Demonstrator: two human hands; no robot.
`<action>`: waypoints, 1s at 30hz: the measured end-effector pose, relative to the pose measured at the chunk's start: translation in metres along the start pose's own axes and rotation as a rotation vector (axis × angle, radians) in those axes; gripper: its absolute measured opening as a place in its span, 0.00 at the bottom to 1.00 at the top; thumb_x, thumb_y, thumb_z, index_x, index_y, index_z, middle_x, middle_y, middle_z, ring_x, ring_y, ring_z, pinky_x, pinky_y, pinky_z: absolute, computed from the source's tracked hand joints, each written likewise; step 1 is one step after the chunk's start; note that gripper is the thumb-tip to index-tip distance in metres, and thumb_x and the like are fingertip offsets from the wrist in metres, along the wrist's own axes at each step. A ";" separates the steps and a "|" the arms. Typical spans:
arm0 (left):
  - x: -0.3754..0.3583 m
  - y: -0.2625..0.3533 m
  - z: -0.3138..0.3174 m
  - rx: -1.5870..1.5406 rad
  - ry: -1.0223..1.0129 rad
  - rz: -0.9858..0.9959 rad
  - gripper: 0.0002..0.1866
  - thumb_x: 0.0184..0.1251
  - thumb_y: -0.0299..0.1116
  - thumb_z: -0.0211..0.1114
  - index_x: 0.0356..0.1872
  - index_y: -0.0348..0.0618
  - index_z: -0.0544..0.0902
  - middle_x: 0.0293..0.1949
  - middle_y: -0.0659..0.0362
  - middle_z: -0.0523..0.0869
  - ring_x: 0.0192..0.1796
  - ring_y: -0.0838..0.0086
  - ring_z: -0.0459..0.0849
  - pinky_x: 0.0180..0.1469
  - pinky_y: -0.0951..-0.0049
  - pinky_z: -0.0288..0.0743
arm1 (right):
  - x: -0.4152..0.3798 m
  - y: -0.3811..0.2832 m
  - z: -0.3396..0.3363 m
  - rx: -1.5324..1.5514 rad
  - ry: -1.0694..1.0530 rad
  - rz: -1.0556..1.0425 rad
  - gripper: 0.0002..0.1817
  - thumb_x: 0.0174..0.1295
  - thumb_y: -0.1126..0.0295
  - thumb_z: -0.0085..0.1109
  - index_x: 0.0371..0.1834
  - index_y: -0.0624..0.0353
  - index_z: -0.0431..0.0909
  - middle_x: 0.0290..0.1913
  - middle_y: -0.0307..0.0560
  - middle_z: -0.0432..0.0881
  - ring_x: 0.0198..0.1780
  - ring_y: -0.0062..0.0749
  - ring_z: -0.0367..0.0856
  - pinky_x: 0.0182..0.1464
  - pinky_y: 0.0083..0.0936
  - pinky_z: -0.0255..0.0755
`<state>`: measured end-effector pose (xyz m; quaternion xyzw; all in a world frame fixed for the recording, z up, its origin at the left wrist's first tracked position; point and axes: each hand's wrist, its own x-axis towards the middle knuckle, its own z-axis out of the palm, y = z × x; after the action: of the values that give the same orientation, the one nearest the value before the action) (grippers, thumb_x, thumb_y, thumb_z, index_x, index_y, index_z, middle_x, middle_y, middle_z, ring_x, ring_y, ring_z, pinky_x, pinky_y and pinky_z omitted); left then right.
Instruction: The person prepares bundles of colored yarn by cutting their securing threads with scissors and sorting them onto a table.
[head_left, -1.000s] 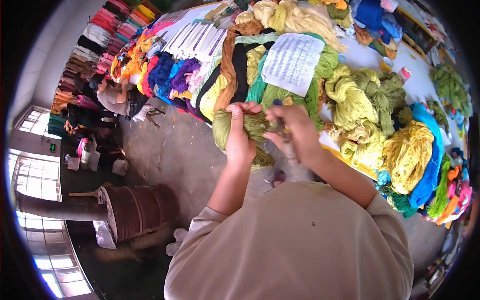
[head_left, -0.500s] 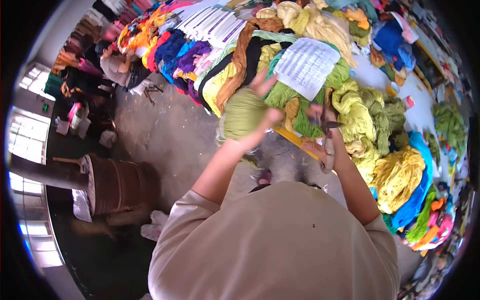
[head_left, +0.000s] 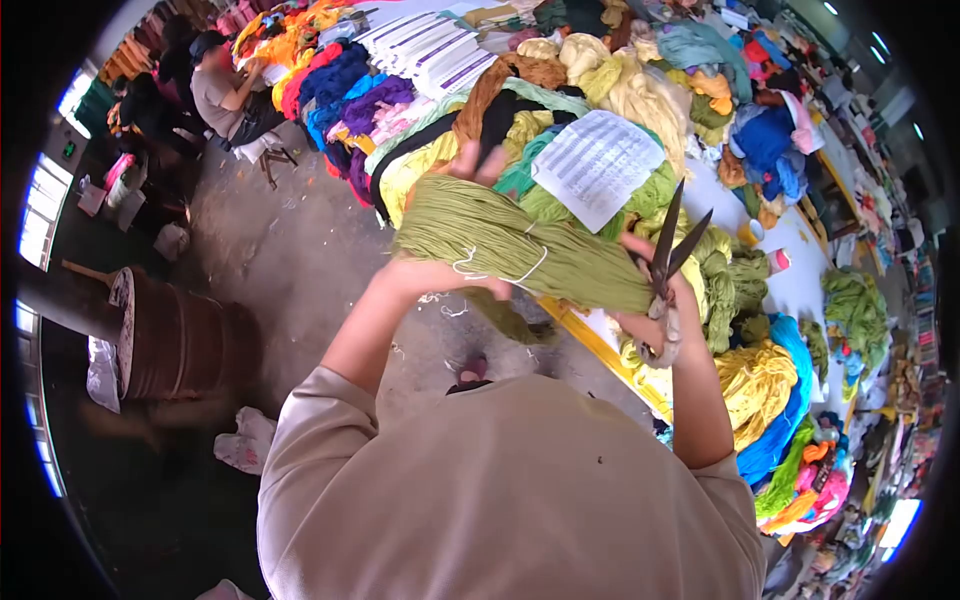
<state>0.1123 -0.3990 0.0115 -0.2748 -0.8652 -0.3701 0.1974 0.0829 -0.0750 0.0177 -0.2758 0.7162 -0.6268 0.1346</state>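
Observation:
Stretched across in front of me is a skein of olive-green yarn [head_left: 520,245], tied with thin white string around its middle. My left hand [head_left: 440,275] grips its left part from below, with fingers showing above the far side. At the right end of the skein is my right hand [head_left: 682,310], which holds a pair of dark scissors [head_left: 668,240]. Their blades point up and away, slightly apart, and the wrapped handles lie against my palm. Fingers of that hand also reach around the skein's end. A loose olive strand bundle [head_left: 505,318] hangs below the skein.
A long table with a yellow edge [head_left: 610,350] bears heaped yarn in many colours. On the green yarn lies a written paper sheet [head_left: 597,168]. White stacked papers [head_left: 425,50] sit farther back. A rusty drum [head_left: 190,335] stands left; a seated person [head_left: 225,95] works beyond.
The skein, earlier bunched upright in my left hand, is now drawn out sideways to my right hand. The scissors blades now point upward. My view has shifted slightly to the right.

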 end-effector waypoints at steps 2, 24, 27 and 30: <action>-0.009 -0.010 0.015 -1.072 0.284 -0.346 0.65 0.47 0.76 0.69 0.80 0.45 0.55 0.81 0.50 0.56 0.83 0.60 0.51 0.82 0.54 0.45 | -0.008 0.006 -0.004 -0.106 -0.087 -0.079 0.45 0.49 0.79 0.76 0.74 0.57 0.66 0.63 0.47 0.77 0.57 0.28 0.81 0.58 0.26 0.76; 0.026 0.046 0.035 -2.044 0.478 -0.295 0.49 0.73 0.67 0.49 0.78 0.31 0.54 0.79 0.46 0.61 0.79 0.53 0.61 0.80 0.45 0.52 | 0.003 -0.019 0.032 0.478 -0.169 0.641 0.14 0.73 0.72 0.53 0.57 0.62 0.83 0.32 0.36 0.76 0.34 0.16 0.81 0.39 0.14 0.78; 0.025 0.048 0.045 -2.023 0.440 -0.375 0.50 0.73 0.68 0.48 0.78 0.32 0.54 0.78 0.46 0.61 0.78 0.53 0.63 0.79 0.44 0.53 | 0.005 -0.015 0.033 0.353 -0.208 0.497 0.13 0.70 0.77 0.57 0.55 0.60 0.83 0.33 0.35 0.76 0.34 0.14 0.78 0.38 0.14 0.77; 0.020 0.048 0.055 -1.983 0.372 -0.407 0.48 0.74 0.67 0.47 0.78 0.34 0.54 0.78 0.45 0.62 0.78 0.50 0.64 0.79 0.43 0.54 | 0.008 -0.008 0.041 0.136 -0.214 0.303 0.14 0.64 0.81 0.65 0.53 0.59 0.83 0.33 0.32 0.75 0.33 0.11 0.74 0.36 0.12 0.73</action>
<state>0.1190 -0.3237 0.0127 -0.1009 -0.1563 -0.9811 -0.0539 0.1005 -0.1132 0.0192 -0.2202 0.6872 -0.6133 0.3213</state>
